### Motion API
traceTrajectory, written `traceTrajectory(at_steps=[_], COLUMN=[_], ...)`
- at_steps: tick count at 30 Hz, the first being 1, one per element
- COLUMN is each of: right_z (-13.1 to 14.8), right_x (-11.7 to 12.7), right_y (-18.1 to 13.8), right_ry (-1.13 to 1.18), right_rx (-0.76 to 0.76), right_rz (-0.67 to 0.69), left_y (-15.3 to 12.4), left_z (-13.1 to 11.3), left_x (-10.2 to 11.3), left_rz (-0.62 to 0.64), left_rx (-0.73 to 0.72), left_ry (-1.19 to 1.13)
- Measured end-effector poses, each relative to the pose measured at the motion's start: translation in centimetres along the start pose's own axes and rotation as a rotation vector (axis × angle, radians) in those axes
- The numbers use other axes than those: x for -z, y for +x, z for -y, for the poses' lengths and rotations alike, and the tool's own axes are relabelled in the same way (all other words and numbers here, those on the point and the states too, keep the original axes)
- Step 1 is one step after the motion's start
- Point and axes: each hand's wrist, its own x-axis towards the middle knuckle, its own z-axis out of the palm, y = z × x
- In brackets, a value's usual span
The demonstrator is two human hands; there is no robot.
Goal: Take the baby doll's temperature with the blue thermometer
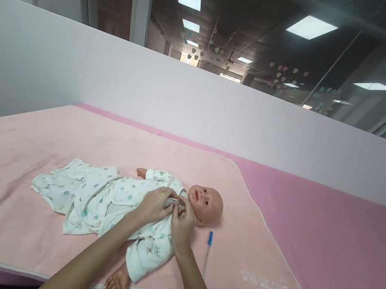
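Observation:
A baby doll lies on its back on a pale pink blanket, head to the right. It wears a white printed romper. Both my hands are at the doll's collar, just below its chin. My left hand pinches the fabric at the neckline with curled fingers. My right hand grips the same collar edge from the right, fingers closed on the cloth. One doll arm reaches toward the near edge, the other hand points away.
A blue-capped pen lies on the blanket right of my right wrist. The blanket covers a pink mattress. A white partition wall runs behind, with glass above it.

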Motion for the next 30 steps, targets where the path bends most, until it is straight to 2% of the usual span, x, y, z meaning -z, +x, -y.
traceTrajectory(at_steps=[7, 12, 22, 30], right_z=[-0.4, -1.5, -1.8, -1.7], right_x=[-0.2, -0.9, -1.3, -1.4], right_y=[-0.1, -0.1, -0.1, -0.1], right_ry=[0.105, 0.232, 0.296, 0.345], right_rx=[-0.077, -0.169, -0.241, -0.291], right_rz=[-0.004, -0.083, -0.135, -0.136], left_y=[-0.2, -0.1, -0.6, -0.3], left_z=[-0.8, -1.1, -0.6, -2.4], left_x=[-0.3, -0.8, -0.8, -1.2], left_rz=[0.002, 0.0, -0.114, -0.179], left_rx=[-0.075, -0.168, -0.099, 0.0], left_ry=[0.229, 0.366, 0.239, 0.183])
